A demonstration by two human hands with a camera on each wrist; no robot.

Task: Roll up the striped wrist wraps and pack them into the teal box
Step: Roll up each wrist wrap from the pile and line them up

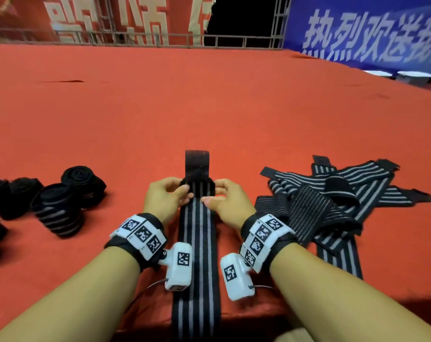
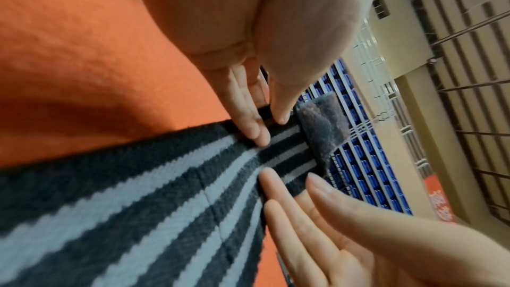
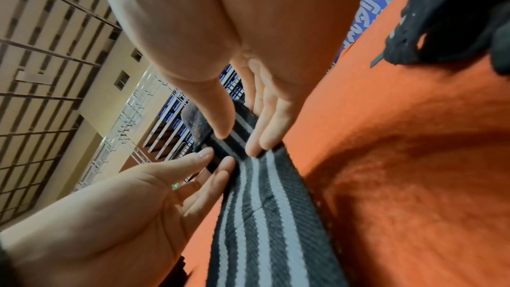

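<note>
One striped wrap (image 1: 196,245) lies flat on the red cloth (image 1: 209,107), running straight away from us, its dark fastening tab (image 1: 197,164) at the far end. We are at the start of a roll: the far end is turned over into a first small fold. Our left hand (image 1: 165,196) pinches that fold at its left edge, thumb against curled fingers (image 2: 256,126); our right hand (image 1: 222,198) pinches the right edge the same way. Both hold wrap only, nothing else.

To the left stand finished rolls (image 1: 59,208), dark, a few together. To the right is a loose heap of flat wraps (image 1: 332,206), overlapping, not yet rolled. We see no teal box in any view.

Judged step: rolling, roughly mid-batch, packing not begun. Next move, as we judge it, calls for even pull from both hands so the edges stay square, turning the fold toward us along the strip.
</note>
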